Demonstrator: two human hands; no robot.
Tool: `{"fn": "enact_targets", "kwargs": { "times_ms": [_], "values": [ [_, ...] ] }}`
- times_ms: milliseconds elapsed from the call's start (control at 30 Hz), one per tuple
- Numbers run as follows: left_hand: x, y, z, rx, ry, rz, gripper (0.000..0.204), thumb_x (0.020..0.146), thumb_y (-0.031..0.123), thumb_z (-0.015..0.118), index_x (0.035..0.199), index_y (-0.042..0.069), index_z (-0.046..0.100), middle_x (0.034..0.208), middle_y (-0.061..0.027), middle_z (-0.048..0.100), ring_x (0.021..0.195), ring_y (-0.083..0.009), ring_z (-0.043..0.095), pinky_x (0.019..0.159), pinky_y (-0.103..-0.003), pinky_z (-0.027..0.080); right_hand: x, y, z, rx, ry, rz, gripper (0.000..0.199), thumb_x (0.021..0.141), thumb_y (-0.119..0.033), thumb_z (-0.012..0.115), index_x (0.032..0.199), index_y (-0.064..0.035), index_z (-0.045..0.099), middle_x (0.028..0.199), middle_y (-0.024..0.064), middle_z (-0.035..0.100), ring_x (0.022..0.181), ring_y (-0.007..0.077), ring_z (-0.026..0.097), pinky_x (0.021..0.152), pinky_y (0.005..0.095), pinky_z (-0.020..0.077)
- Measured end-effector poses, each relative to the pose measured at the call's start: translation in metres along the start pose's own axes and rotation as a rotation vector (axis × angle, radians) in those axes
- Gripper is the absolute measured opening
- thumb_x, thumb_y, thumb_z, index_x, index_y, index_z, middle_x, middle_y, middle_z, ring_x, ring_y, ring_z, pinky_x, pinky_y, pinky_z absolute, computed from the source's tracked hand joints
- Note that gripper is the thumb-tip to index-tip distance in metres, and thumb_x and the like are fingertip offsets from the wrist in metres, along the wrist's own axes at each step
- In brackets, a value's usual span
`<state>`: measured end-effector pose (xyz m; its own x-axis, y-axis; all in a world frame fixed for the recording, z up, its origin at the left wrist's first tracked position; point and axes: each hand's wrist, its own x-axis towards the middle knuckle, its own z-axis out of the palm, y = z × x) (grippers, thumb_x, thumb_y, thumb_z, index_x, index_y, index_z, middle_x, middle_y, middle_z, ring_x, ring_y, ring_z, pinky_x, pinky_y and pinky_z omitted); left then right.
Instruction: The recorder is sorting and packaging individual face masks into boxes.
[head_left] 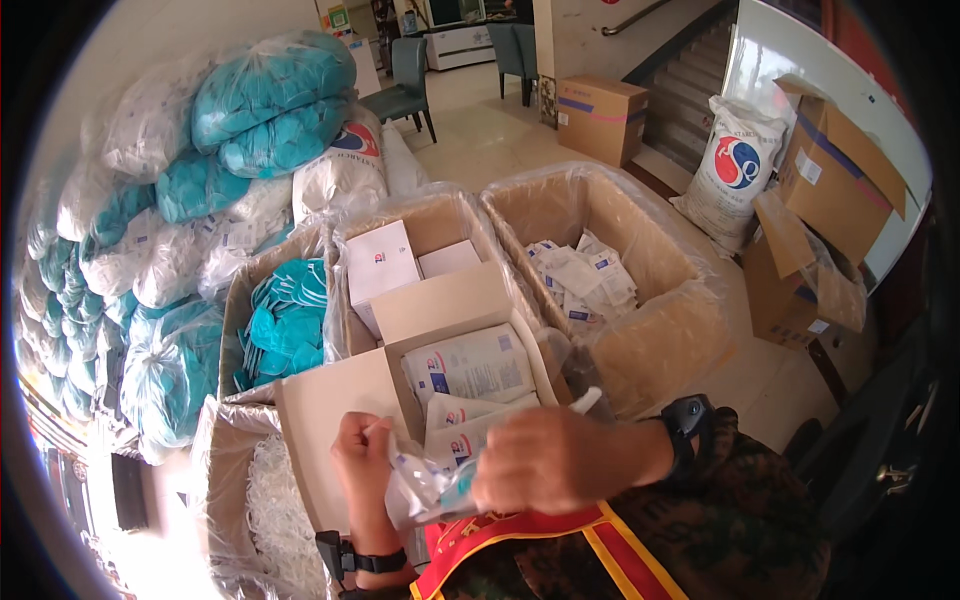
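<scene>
A clear plastic bag (415, 485) hangs between my two hands in front of my chest. My left hand (362, 450) is closed, pinching the bag's upper left edge. My right hand (535, 462), slightly blurred, is closed on the bag's right side. A bit of teal material (458, 490) shows by its fingertips, and a whitish tip sticks out above the hand. Just beyond lies an open carton (340, 425) with flaps spread, holding several flat white printed packets (470, 362).
Beyond stand plastic-lined boxes: one with teal pieces (290, 320), one with white cartons (382, 262), one with loose packets (585, 275). At lower left, a lined box holds clear stringy material (280, 500). Stuffed bags (275, 85) pile up left; a white sack (735, 170) and brown boxes (830, 180) stand right.
</scene>
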<state>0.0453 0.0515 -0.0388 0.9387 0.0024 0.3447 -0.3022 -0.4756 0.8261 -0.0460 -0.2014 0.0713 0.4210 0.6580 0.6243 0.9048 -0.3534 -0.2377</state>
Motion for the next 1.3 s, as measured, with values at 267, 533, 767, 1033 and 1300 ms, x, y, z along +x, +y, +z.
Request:
{"fn": "enact_targets", "kwargs": {
  "times_ms": [267,533,767,1033,1300],
  "values": [
    [-0.023,0.084,-0.018,-0.169,-0.603,0.254,0.039,0.073,-0.010,0.062,0.110,0.001,0.064,0.096,-0.0136,0.068,0.087,-0.0280,0.067,0.078,-0.033,0.052,0.001,0.034,0.014,-0.074,0.059,0.121,0.012,0.077,-0.012,0.065,0.086,-0.0081,0.060,0.085,0.0048,0.056,0.082,0.0232,0.059,0.071,0.0347,0.0500],
    [-0.038,0.068,-0.004,-0.459,-0.776,-0.138,0.042,0.074,-0.004,0.067,0.115,-0.004,0.058,0.101,-0.0077,0.067,0.095,-0.0134,0.063,0.079,-0.029,0.051,0.002,0.029,0.022,-0.161,0.013,0.081,0.010,0.077,-0.013,0.061,0.086,-0.0076,0.059,0.088,0.0053,0.057,0.085,0.0223,0.059,0.073,0.0326,0.0503],
    [-0.043,0.056,-0.003,-0.524,-0.858,-0.118,0.036,0.070,0.007,0.073,0.104,-0.001,0.062,0.090,-0.0059,0.066,0.084,-0.0099,0.058,0.073,-0.028,0.050,0.001,0.024,0.032,-0.262,0.005,0.026,0.018,0.077,-0.011,0.062,0.094,-0.0051,0.058,0.085,0.0046,0.052,0.078,0.0199,0.057,0.067,0.0297,0.0491],
    [-0.055,0.069,-0.004,-0.660,-0.320,-0.300,0.033,0.069,0.009,0.078,0.098,-0.001,0.065,0.082,-0.0020,0.067,0.076,-0.0077,0.060,0.068,-0.024,0.050,-0.022,0.032,0.017,-0.063,0.117,0.274,0.035,0.074,-0.017,0.079,0.101,-0.0051,0.060,0.091,0.0085,0.059,0.081,0.0261,0.061,0.065,0.0353,0.0492],
    [-0.035,0.041,-0.022,-0.652,-0.188,-0.255,0.015,0.078,0.000,0.070,0.088,0.002,0.059,0.081,-0.0004,0.064,0.070,-0.0071,0.056,0.068,-0.022,0.047,-0.092,0.025,-0.028,0.102,0.097,0.795,0.006,0.089,-0.007,0.065,0.090,-0.0040,0.060,0.077,0.0070,0.059,0.069,0.0191,0.059,0.064,0.0321,0.0476]
  ]
}}
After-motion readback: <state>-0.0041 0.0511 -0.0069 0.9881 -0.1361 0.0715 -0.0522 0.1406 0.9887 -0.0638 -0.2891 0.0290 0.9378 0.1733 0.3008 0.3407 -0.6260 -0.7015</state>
